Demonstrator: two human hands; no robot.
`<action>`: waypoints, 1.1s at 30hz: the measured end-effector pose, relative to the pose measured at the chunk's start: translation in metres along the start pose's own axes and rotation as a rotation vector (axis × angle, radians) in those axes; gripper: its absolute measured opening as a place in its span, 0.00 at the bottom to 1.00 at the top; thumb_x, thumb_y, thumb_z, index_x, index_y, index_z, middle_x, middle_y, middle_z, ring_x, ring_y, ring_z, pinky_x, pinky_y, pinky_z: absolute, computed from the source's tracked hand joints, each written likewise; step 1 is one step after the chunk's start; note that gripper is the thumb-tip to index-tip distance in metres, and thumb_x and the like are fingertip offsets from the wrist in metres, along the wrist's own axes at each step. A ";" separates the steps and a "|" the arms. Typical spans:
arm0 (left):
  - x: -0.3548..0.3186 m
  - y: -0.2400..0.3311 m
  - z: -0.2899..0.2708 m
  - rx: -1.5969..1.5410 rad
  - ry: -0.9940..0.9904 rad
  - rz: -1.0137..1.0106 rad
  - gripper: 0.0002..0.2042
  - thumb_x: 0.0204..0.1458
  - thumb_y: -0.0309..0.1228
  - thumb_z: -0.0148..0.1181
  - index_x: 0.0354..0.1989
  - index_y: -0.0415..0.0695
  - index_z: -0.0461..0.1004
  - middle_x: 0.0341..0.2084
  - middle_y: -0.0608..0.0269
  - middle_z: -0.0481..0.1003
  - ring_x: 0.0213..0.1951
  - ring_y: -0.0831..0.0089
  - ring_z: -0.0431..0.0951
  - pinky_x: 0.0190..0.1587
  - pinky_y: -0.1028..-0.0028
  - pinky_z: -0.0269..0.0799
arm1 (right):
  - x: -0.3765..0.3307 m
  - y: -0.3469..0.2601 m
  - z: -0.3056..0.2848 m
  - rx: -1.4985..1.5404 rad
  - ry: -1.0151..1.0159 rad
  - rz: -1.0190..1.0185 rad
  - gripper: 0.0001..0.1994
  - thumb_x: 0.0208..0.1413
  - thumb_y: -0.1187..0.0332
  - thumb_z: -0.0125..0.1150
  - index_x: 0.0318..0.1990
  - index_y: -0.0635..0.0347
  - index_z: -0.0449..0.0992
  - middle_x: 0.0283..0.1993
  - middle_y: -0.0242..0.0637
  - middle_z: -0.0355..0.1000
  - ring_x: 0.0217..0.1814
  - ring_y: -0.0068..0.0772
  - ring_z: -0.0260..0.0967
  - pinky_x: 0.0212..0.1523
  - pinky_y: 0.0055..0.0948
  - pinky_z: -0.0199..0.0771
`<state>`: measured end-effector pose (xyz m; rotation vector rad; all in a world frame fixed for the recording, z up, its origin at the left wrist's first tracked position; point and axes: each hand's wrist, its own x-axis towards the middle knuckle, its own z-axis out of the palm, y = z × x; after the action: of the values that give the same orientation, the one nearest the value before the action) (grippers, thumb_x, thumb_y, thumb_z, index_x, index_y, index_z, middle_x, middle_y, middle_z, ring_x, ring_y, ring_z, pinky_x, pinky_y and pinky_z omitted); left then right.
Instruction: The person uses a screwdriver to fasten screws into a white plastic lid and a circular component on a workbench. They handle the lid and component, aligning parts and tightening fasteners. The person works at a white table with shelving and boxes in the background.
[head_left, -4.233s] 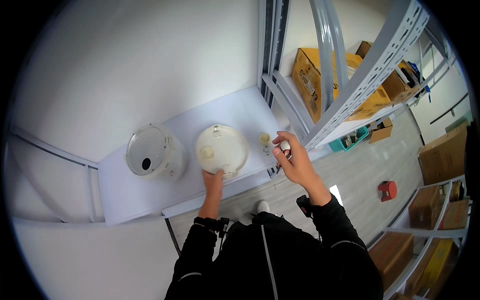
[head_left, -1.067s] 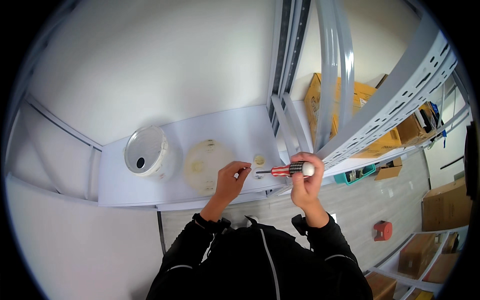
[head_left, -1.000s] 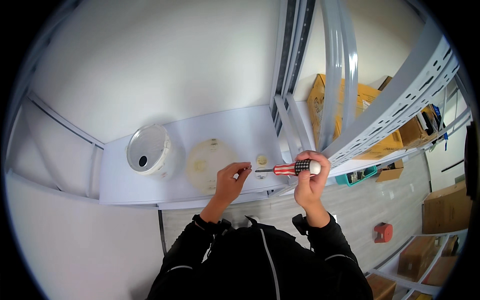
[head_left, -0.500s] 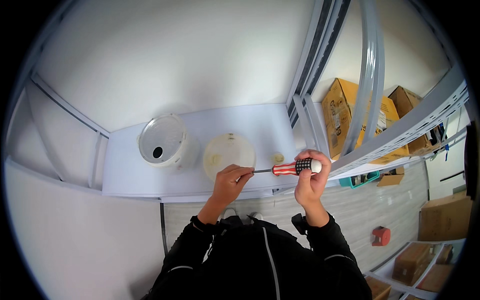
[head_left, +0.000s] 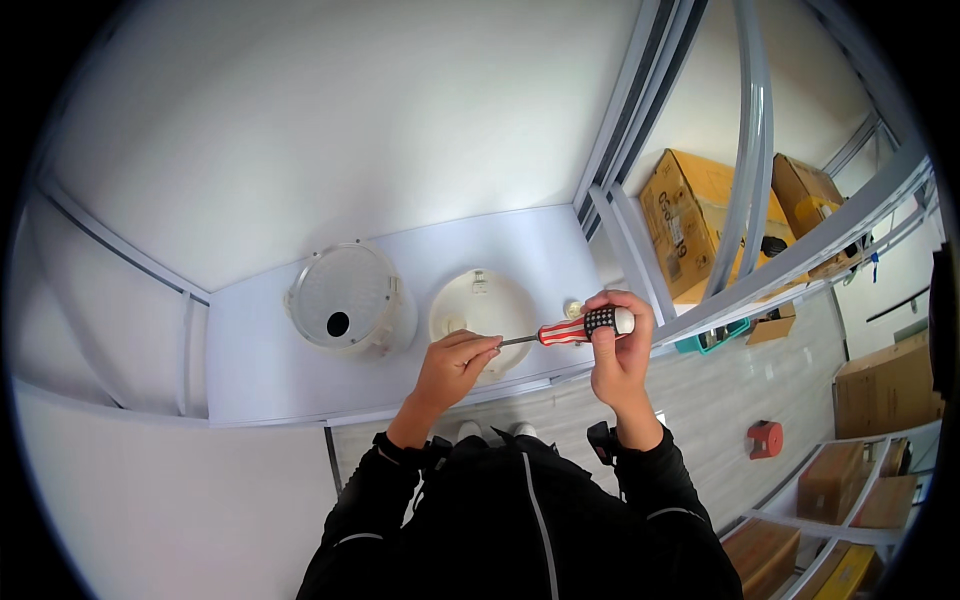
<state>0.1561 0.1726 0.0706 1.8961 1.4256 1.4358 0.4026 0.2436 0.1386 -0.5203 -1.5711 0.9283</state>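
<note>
A screwdriver (head_left: pixel 565 332) with a red, white and black patterned handle lies level in front of me. Its handle is wrapped by my right hand (head_left: pixel 622 350). The fingers of my left hand (head_left: pixel 458 365) pinch the tip end of its metal shaft; whether a small part sits there too is hidden. Below the hands, on the white shelf, rests a round whitish dish-like piece (head_left: pixel 500 300) with small fittings inside. To its left stands a translucent white bucket-shaped housing (head_left: pixel 345 270) with a dark round hole. Near my right fingers is a small pale round part (head_left: pixel 573 308).
The white shelf top (head_left: pixel 250 370) meets a wall at the back. Grey metal uprights (head_left: pixel 610 130) rise on the right. Beyond them are cardboard boxes (head_left: pixel 690 215) and a teal bin (head_left: pixel 722 338). A red stool (head_left: pixel 765 440) stands on the floor.
My view has shifted slightly, so the dish, housing and shelf sit differently in the picture. Both hands keep their hold on the screwdriver, which tilts a little more.
</note>
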 end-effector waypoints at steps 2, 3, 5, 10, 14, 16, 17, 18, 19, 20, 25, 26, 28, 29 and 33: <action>-0.001 -0.005 -0.008 -0.023 -0.010 -0.021 0.10 0.56 0.21 0.72 0.45 0.38 0.87 0.35 0.54 0.86 0.34 0.66 0.85 0.35 0.71 0.78 | -0.003 -0.001 0.010 -0.006 0.005 -0.002 0.21 0.72 0.66 0.60 0.64 0.64 0.62 0.57 0.44 0.71 0.54 0.32 0.71 0.53 0.32 0.79; -0.002 -0.007 -0.012 -0.034 -0.014 -0.032 0.10 0.56 0.20 0.71 0.46 0.38 0.87 0.35 0.54 0.86 0.34 0.66 0.85 0.36 0.72 0.78 | -0.004 -0.001 0.016 -0.008 0.007 -0.003 0.21 0.72 0.66 0.60 0.65 0.64 0.62 0.57 0.44 0.71 0.53 0.31 0.71 0.53 0.32 0.79; -0.004 -0.012 -0.019 -0.071 -0.015 -0.060 0.09 0.56 0.21 0.71 0.46 0.38 0.87 0.35 0.53 0.86 0.35 0.66 0.86 0.36 0.72 0.79 | -0.007 -0.004 0.028 0.029 0.012 0.006 0.21 0.73 0.65 0.60 0.65 0.64 0.61 0.57 0.44 0.71 0.53 0.31 0.71 0.53 0.32 0.79; -0.006 -0.024 -0.039 -0.106 -0.053 -0.131 0.09 0.56 0.20 0.71 0.45 0.37 0.86 0.37 0.53 0.86 0.37 0.66 0.86 0.38 0.72 0.79 | -0.009 -0.003 0.049 0.018 -0.028 0.007 0.23 0.73 0.63 0.59 0.66 0.64 0.61 0.57 0.44 0.71 0.52 0.30 0.71 0.51 0.32 0.80; -0.006 -0.040 -0.050 -0.106 -0.073 -0.069 0.09 0.56 0.20 0.72 0.45 0.37 0.86 0.37 0.53 0.86 0.37 0.66 0.86 0.38 0.72 0.79 | -0.010 -0.003 0.062 0.052 -0.040 0.034 0.23 0.73 0.62 0.59 0.67 0.65 0.60 0.57 0.44 0.71 0.52 0.30 0.72 0.51 0.33 0.81; -0.005 -0.045 -0.053 -0.114 -0.077 -0.049 0.09 0.55 0.20 0.72 0.45 0.38 0.86 0.37 0.53 0.86 0.36 0.67 0.86 0.37 0.72 0.79 | -0.010 -0.003 0.067 0.064 -0.039 0.050 0.24 0.73 0.62 0.59 0.67 0.65 0.60 0.57 0.45 0.71 0.52 0.30 0.72 0.51 0.33 0.81; -0.004 -0.046 -0.054 -0.119 -0.078 -0.048 0.09 0.55 0.20 0.72 0.45 0.38 0.87 0.37 0.53 0.86 0.36 0.67 0.85 0.37 0.72 0.79 | -0.010 -0.004 0.069 0.070 -0.038 0.062 0.23 0.73 0.62 0.59 0.67 0.65 0.61 0.58 0.45 0.71 0.52 0.30 0.72 0.51 0.33 0.81; -0.003 -0.047 -0.055 -0.125 -0.078 -0.047 0.10 0.55 0.20 0.72 0.45 0.38 0.87 0.37 0.53 0.86 0.35 0.67 0.85 0.37 0.72 0.79 | -0.011 -0.005 0.071 0.077 -0.037 0.075 0.23 0.73 0.62 0.59 0.67 0.65 0.61 0.58 0.45 0.71 0.52 0.30 0.72 0.51 0.33 0.81; -0.003 -0.048 -0.057 -0.139 -0.084 -0.080 0.10 0.55 0.20 0.72 0.45 0.38 0.87 0.36 0.53 0.86 0.35 0.67 0.85 0.37 0.72 0.78 | -0.010 -0.006 0.072 0.064 -0.037 0.065 0.24 0.73 0.62 0.60 0.66 0.64 0.61 0.57 0.45 0.71 0.52 0.30 0.72 0.51 0.33 0.81; -0.001 -0.046 -0.058 -0.155 -0.090 -0.113 0.10 0.55 0.20 0.72 0.45 0.38 0.87 0.36 0.54 0.86 0.35 0.67 0.85 0.36 0.72 0.78 | -0.009 -0.006 0.073 0.051 -0.037 0.057 0.24 0.72 0.62 0.61 0.66 0.64 0.61 0.57 0.45 0.71 0.52 0.30 0.72 0.51 0.33 0.81; 0.001 -0.049 -0.059 -0.130 -0.094 -0.075 0.11 0.54 0.20 0.73 0.46 0.39 0.87 0.36 0.55 0.86 0.35 0.67 0.85 0.37 0.71 0.79 | -0.005 -0.002 0.067 -0.232 -0.051 0.071 0.27 0.67 0.68 0.68 0.67 0.63 0.61 0.53 0.45 0.75 0.52 0.31 0.76 0.50 0.31 0.82; 0.003 -0.048 -0.059 -0.124 -0.107 -0.052 0.12 0.54 0.20 0.72 0.47 0.40 0.86 0.36 0.55 0.86 0.35 0.67 0.85 0.37 0.70 0.80 | -0.007 -0.004 0.068 -0.209 -0.025 0.134 0.28 0.66 0.69 0.69 0.67 0.63 0.61 0.53 0.45 0.76 0.52 0.31 0.78 0.50 0.32 0.82; 0.004 -0.050 -0.054 -0.114 -0.131 -0.003 0.14 0.54 0.20 0.72 0.49 0.41 0.85 0.36 0.56 0.86 0.36 0.66 0.85 0.38 0.69 0.80 | -0.008 -0.009 0.071 -0.191 0.006 0.212 0.30 0.64 0.72 0.71 0.67 0.63 0.60 0.52 0.45 0.77 0.52 0.33 0.80 0.49 0.32 0.83; 0.003 -0.053 -0.050 -0.110 -0.141 0.024 0.15 0.54 0.20 0.72 0.51 0.41 0.85 0.36 0.56 0.86 0.36 0.65 0.85 0.39 0.68 0.81 | -0.007 -0.013 0.075 -0.195 0.011 0.226 0.31 0.63 0.73 0.72 0.68 0.63 0.60 0.52 0.45 0.77 0.52 0.34 0.80 0.49 0.32 0.84; -0.001 -0.062 -0.035 -0.085 -0.209 0.039 0.18 0.56 0.22 0.71 0.55 0.43 0.82 0.38 0.57 0.85 0.41 0.60 0.85 0.45 0.65 0.80 | -0.010 -0.015 0.077 -0.233 -0.006 0.284 0.33 0.62 0.74 0.73 0.69 0.63 0.58 0.52 0.46 0.77 0.50 0.36 0.82 0.48 0.33 0.85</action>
<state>0.0955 0.1884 0.0376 1.9645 1.2183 1.2516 0.3334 0.2064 0.1442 -0.9243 -1.6472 0.9626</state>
